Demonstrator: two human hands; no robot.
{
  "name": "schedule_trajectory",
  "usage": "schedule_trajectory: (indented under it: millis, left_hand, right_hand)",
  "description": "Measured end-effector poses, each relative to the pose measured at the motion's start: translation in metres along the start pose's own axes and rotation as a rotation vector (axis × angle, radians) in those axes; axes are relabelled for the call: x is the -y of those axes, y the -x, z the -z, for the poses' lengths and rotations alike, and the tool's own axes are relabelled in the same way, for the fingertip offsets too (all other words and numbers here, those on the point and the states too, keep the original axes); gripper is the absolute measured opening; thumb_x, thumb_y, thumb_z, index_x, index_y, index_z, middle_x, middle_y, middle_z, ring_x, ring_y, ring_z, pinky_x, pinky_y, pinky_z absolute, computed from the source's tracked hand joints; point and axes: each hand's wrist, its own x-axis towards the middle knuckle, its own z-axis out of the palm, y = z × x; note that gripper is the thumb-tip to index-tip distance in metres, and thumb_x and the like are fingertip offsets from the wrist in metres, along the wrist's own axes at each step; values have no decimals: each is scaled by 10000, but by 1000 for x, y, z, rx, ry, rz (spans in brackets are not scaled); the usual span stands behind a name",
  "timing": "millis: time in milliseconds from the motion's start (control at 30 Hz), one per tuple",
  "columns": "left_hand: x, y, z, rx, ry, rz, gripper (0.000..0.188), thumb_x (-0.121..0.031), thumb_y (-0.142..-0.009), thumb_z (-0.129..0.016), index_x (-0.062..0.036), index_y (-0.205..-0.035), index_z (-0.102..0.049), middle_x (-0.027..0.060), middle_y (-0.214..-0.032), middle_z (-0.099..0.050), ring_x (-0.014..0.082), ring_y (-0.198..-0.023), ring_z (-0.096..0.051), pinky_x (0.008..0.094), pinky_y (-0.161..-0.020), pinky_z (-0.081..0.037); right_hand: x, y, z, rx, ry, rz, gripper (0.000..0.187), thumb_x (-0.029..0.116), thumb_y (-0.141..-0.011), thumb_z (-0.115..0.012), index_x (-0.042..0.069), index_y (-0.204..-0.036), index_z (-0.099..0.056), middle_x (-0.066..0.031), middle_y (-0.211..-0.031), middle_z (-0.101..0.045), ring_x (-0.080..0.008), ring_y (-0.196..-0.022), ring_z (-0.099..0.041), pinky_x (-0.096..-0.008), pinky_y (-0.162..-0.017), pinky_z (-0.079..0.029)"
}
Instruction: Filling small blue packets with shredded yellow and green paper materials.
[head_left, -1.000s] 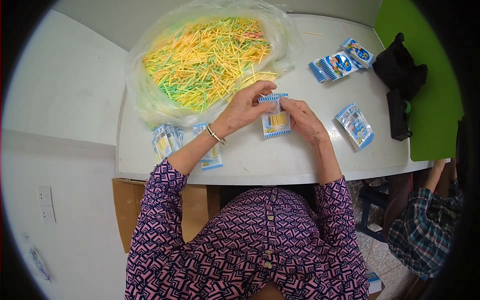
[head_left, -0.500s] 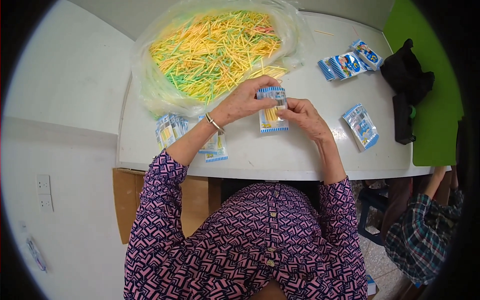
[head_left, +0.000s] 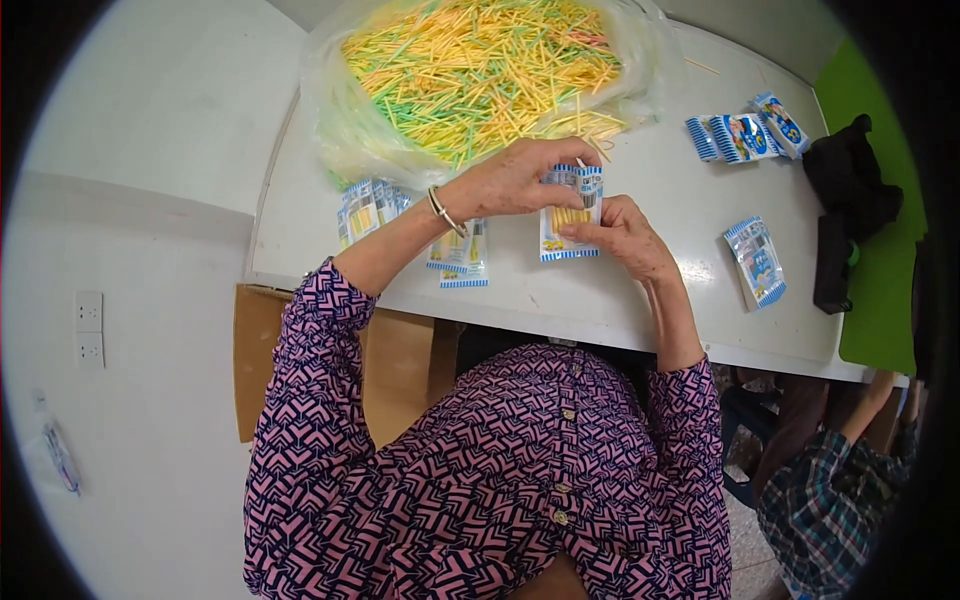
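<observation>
The small packet (head_left: 568, 248) is at the middle of the white table (head_left: 620, 310), upright between both hands; it has blue-striped ends, blue lettering and dark upright bars near the top, too small to read here, and yellow sticks showing through its clear front. The left hand (head_left: 522, 178) is part-curled and grasping it, thumb across the upper face and fingers about the top edge. The right hand (head_left: 630, 238) pinches its right side lower down, thumb on the front, the other fingers bent. On the left lie stacked packets (head_left: 368, 210) and overlapping packets (head_left: 463, 262) with similar striped ends. At the right, a lone packet (head_left: 757, 262) shows blue print; farther off, blue-and-white packets (head_left: 745, 138) bear a picture and a round blue emblem with yellow. Far beyond the hands, a clear plastic bag (head_left: 335, 125) holds yellow, green and orange sticks (head_left: 490, 80).
</observation>
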Motion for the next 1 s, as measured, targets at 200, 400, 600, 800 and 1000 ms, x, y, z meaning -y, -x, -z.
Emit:
schedule_trajectory:
  millis: [200,400,600,800,1000]
  left_hand:
    - [3,21,16,47,262,90,331,-109,-822,-655,-2,-1116,-548,25,-991,-605,80,-888,-545,237,-785,-456]
    - [1,46,27,69,320,199,268,-93,-823,-651,-8,-1065,-574,1,-936,-603,55,-867,-533,219,-763,-449]
    - [14,72,30,107,359,279,255,-88,-831,-642,-10,-1062,-567,-6,-925,-599,51,-856,-527,214,-752,-443]
    - [15,79,34,142,335,311,256,-95,-830,-645,-13,-1058,-565,-7,-927,-586,54,-853,-519,212,-754,-437]
    - [20,95,54,165,-8,399,341,-183,-799,-658,-18,-1082,-561,117,-989,-602,190,-893,-552,297,-791,-443]
  right_hand:
    - [8,-8,-26,24,-26,51,213,134,-784,-664,-25,-926,-670,-27,-801,-653,-48,-685,-563,-191,-610,-435]
    - [10,-15,-50,90,-114,18,215,80,-770,-670,-42,-947,-664,-64,-862,-669,-85,-761,-608,-211,-706,-478]
    - [-10,-27,-75,161,-167,10,251,81,-781,-645,-54,-993,-646,-70,-894,-668,-90,-791,-614,-211,-728,-482]
    - [-16,-26,-83,123,-171,53,184,98,-768,-632,-48,-874,-669,-61,-753,-659,-97,-689,-604,-218,-647,-470]
    - [14,27,-14,-625,756,463,359,174,-749,-722,10,-1048,-611,-126,-1005,-629,-249,-933,-585,-344,-818,-458]
